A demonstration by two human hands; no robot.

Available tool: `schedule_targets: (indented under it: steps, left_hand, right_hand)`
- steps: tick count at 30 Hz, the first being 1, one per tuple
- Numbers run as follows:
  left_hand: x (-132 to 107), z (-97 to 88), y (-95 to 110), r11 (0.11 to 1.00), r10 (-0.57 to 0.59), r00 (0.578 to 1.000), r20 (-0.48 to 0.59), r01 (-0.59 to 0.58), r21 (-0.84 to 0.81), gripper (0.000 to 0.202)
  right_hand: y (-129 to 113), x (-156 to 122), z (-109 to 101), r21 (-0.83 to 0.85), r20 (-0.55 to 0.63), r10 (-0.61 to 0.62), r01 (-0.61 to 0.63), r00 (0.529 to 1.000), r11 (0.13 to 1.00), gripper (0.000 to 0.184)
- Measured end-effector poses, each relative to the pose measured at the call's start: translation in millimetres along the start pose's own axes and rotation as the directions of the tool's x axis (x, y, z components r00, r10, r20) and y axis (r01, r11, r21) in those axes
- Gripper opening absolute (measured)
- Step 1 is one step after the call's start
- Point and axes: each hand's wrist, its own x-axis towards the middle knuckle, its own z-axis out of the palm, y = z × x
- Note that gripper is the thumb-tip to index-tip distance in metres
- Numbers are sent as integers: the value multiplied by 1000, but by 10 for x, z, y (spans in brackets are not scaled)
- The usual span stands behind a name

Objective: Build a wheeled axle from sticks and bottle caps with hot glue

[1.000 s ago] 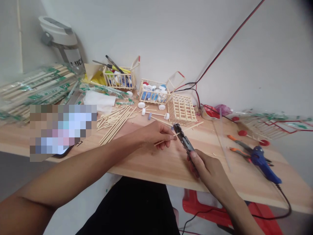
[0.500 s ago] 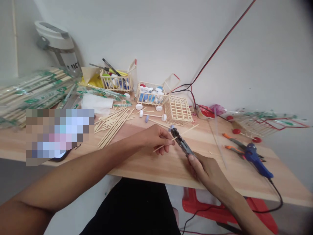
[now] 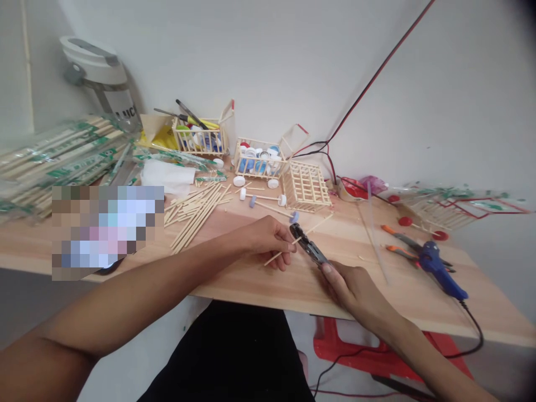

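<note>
Left hand (image 3: 268,243) closed around a thin wooden stick (image 3: 280,252), the stick pinched between thumb and fingertips, with a short length showing on either side of the grip. Stick's long axis slanting over the worktop (image 3: 397,296), low end pointing down-left toward the front edge, high end pointing up-right toward the far edge and the wall. Right hand (image 3: 355,293) closed around the handles of black pliers (image 3: 307,245), tool's long axis slanting the opposite way, nose pointing up-left at the left hand, so stick and tool nearly crossing. Upper tip of the stick right at the jaws, possibly between them; how tightly they bear on it, too small to tell. Left hand nearer the stick, right hand farther back along the tool. Just past the nose, a second length of stick (image 3: 319,224) in roughly the same line, joined or separate, impossible to tell. Both hands near the front edge; loose sticks (image 3: 196,218) left of the left hand, a small stick cage (image 3: 305,187) near the far edge, a blue glue gun (image 3: 439,273) toward the right edge.
</note>
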Motion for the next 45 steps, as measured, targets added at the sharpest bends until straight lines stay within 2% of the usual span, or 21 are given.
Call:
schedule_targets:
  steps: [10, 23, 31, 36, 40, 45]
  left_hand:
    - [12, -8, -13, 999, -20, 1000, 18, 20, -41, 32]
    - [-2, -6, 19, 997, -49, 999, 7, 50, -53, 29]
    - [-2, -21, 11, 1000, -8, 1000, -3, 8, -21, 28]
    - [-4, -43, 34, 999, 16, 999, -37, -15, 34, 22]
    - [9, -20, 9, 1000, 19, 998, -59, -18, 19, 19]
    - [26, 0, -27, 999, 37, 999, -39, -38, -30, 25]
  right_hand:
    - [-18, 9, -28, -15, 0, -18, 18, 1000, 1000, 49]
    - [-18, 12, -17, -25, -32, -35, 34, 999, 999, 48]
    - [-18, 27, -11, -27, -49, -46, 45, 998, 999, 47]
    - [-119, 80, -103, -76, -28, -34, 32, 999, 997, 46]
    - [-196, 91, -163, -29, 0, 2, -2, 1000, 1000, 44]
    - [-196, 90, -123, -16, -8, 30, -30, 1000, 999, 47]
